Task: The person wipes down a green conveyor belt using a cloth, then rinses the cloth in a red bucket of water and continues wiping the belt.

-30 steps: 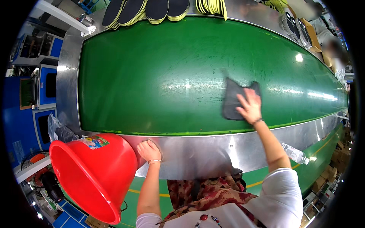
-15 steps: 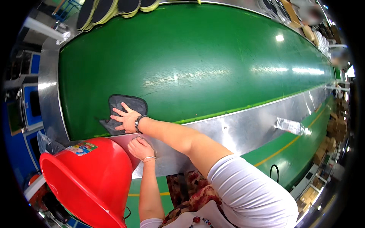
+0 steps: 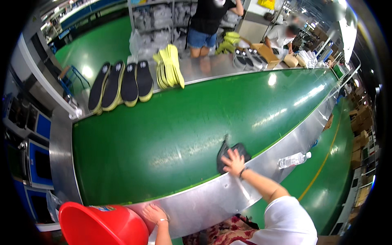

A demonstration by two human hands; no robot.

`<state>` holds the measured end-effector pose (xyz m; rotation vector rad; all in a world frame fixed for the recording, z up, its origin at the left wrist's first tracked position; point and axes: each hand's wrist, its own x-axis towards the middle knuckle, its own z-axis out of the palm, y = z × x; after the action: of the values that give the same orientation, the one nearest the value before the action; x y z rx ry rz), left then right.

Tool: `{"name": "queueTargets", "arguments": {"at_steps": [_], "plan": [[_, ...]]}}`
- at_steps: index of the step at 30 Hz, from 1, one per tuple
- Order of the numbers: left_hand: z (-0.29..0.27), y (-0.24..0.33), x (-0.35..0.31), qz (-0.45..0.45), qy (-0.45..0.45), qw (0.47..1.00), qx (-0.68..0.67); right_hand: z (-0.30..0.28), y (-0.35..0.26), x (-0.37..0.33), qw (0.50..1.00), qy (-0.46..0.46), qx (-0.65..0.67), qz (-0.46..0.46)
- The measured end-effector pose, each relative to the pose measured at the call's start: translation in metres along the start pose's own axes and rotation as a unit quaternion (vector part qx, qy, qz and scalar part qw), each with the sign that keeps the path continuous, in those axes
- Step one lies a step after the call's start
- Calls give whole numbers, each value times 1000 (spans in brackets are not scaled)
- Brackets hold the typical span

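My right hand (image 3: 234,162) lies with spread fingers on a folded black cloth (image 3: 222,155), pressing it against the near edge of the green conveyor belt (image 3: 163,130). A thin tail of the cloth points away from me across the belt. My left hand (image 3: 154,213) rests on the metal rim (image 3: 196,200) of the belt, its fingers loosely bent and nothing visible in them. Right beside that hand, on its left, is a large red plastic bucket (image 3: 110,224), tipped so its mouth faces toward me.
Along the far rim stand black insoles (image 3: 130,83), a stack of yellow-green insoles (image 3: 168,67) and some dark shoes (image 3: 245,60). A clear plastic bottle (image 3: 292,160) lies on the near rim at right. Beyond the belt are a standing person (image 3: 208,20) and another person (image 3: 281,38) bending over.
My right hand has slid the black cloth rightward along the belt's near edge. The view has tilted up, bringing the far rim and people in. My left hand stays by the bucket.
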<state>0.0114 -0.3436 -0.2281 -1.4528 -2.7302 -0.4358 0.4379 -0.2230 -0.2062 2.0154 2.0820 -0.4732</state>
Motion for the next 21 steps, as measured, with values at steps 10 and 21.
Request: {"name": "queueTargets", "arguments": {"at_steps": [10,21], "plan": [[15,-11,2,52,102,993,3,7,-96,-13,986,126,10,-111],[-3,0,2,13,44,999,25,7,-96,-15,980,144,54,-124]]}}
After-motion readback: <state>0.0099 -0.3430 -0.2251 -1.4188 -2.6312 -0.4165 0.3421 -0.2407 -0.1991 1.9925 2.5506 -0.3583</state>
